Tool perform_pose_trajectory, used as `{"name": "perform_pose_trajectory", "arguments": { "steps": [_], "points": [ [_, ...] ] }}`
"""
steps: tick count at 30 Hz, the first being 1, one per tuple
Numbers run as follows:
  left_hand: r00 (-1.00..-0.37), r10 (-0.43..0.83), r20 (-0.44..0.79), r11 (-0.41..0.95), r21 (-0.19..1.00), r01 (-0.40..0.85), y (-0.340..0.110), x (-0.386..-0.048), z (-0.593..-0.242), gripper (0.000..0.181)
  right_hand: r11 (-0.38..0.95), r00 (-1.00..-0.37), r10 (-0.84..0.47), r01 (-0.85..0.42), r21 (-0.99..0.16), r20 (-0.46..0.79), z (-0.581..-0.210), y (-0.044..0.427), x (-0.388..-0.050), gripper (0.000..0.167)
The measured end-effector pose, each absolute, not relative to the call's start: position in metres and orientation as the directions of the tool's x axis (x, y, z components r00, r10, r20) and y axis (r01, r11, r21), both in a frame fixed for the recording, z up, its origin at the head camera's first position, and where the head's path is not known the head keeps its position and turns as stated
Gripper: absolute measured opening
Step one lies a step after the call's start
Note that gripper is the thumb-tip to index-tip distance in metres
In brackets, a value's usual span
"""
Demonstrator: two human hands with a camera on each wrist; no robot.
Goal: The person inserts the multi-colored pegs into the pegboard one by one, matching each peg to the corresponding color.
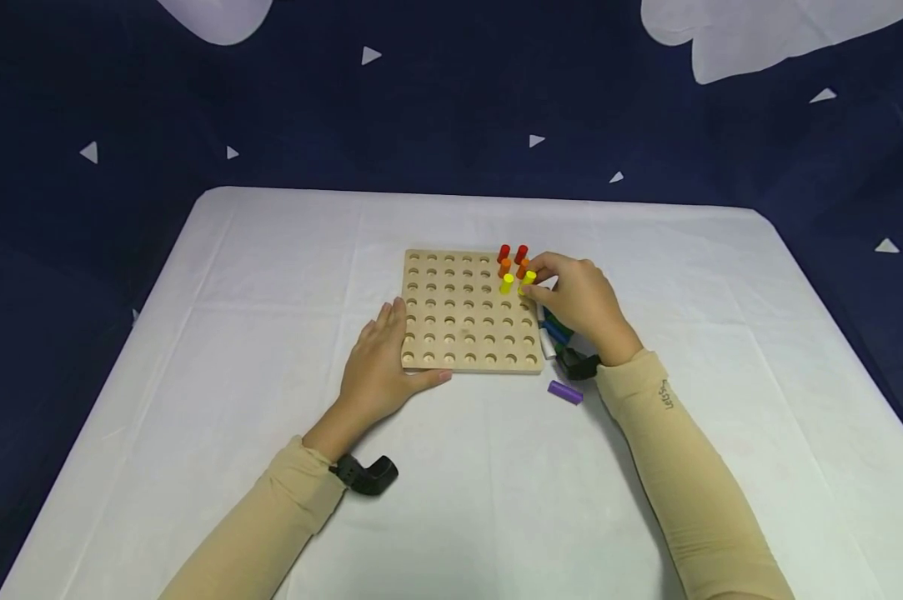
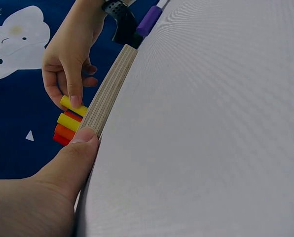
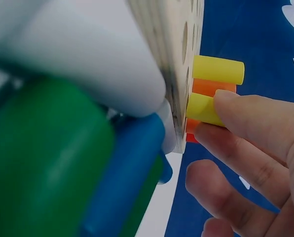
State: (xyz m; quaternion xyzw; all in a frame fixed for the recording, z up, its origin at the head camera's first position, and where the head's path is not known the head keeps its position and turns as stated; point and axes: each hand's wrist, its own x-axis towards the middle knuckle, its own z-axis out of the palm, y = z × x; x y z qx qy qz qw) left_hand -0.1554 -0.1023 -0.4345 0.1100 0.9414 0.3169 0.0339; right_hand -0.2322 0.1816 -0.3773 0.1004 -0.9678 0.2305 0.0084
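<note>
Right hand: the right hand (image 1: 584, 298) pinches a yellow peg (image 1: 529, 278) between thumb and index finger, other fingers loosely bent.
Pinched peg: stands at the board's right column, in front of an orange one; how deep it sits is hard to tell.
Left hand: the left hand (image 1: 376, 371), fingers straight along the board's left side, thumb against its front edge.
Board: the wooden board (image 1: 460, 350) lies on the white cloth (image 1: 451, 483).
Standing pegs: second yellow peg (image 1: 507, 284), orange pegs (image 1: 504, 267), red pegs (image 1: 504, 253).
Loose pegs: white pegs (image 1: 547, 344), blue peg (image 1: 556, 332), green peg (image 3: 48, 158), right of the board; purple peg (image 1: 565, 392) nearer the person.
</note>
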Motion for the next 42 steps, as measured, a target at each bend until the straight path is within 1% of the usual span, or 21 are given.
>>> {"name": "perform_pose_trajectory", "arguments": {
  "steps": [8,16,22,27,32,38,42],
  "points": [
    [-0.973,0.232,0.016,0.773,0.604,0.194,-0.101,-0.155,-0.434,0.127,0.877,-0.975,-0.206,-0.22,-0.428,0.079,-0.38,0.181,-0.234,0.024],
    [-0.973,0.232,0.014,0.773,0.604,0.193,-0.101,-0.155,-0.433,0.128,0.884,-0.975,-0.214,-0.223,-0.41,0.067,-0.381,0.181,-0.233,0.026],
    [-0.972,0.233,0.012,0.772,0.606,0.193,-0.102,-0.155,-0.433,0.127,0.879,-0.976,-0.21,-0.214,-0.426,0.056,-0.374,0.186,-0.23,0.032],
    [-0.973,0.232,0.009,0.772,0.606,0.19,-0.102,-0.155,-0.434,0.127,0.881,-0.987,-0.157,-0.155,-0.447,0.034,-0.362,0.193,-0.228,0.037],
    [-0.973,0.23,-0.002,0.775,0.605,0.183,-0.102,-0.155,-0.433,0.128,0.899,-0.992,-0.125,-0.098,-0.427,-0.036,-0.357,0.202,-0.228,0.042],
    [-0.974,0.227,0.002,0.777,0.602,0.182,-0.102,-0.155,-0.433,0.128,0.932,-0.968,-0.134,-0.051,-0.36,-0.21,-0.362,0.21,-0.232,0.04],
    [-0.974,0.228,0.003,0.776,0.604,0.184,-0.102,-0.155,-0.433,0.128,0.937,-0.956,-0.146,-0.05,-0.346,-0.255,-0.366,0.21,-0.234,0.04]
  ]
}}
